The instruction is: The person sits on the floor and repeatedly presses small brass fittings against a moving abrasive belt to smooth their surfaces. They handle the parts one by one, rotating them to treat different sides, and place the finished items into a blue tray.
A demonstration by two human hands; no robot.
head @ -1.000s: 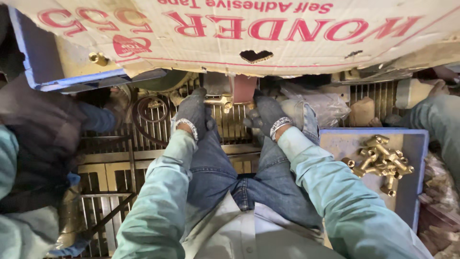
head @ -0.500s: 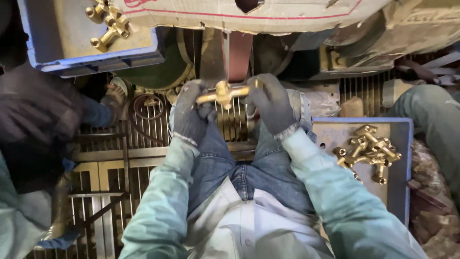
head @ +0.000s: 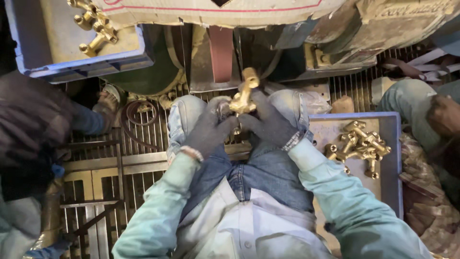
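I sit with my knees up, both hands in dark grey gloves. My left hand (head: 208, 132) and my right hand (head: 268, 122) together grip a brass valve fitting (head: 243, 93) above my knees, its long end tilted up and away. A blue tray (head: 390, 144) at my right holds a heap of brass fittings (head: 357, 146). Another blue tray (head: 52, 62) at the upper left carries a few more brass fittings (head: 93, 26).
A brown sanding belt (head: 221, 52) runs upright in the machine ahead of my knees, under a cardboard cover (head: 215, 12). The floor is a metal grate (head: 120, 163). One person crouches at the left (head: 28, 134); another person's knee (head: 407, 98) is at the right.
The fitting was held level between my hands; now it is turned so one end points up and away. My view has shifted down and my hands sit closer to my knees.
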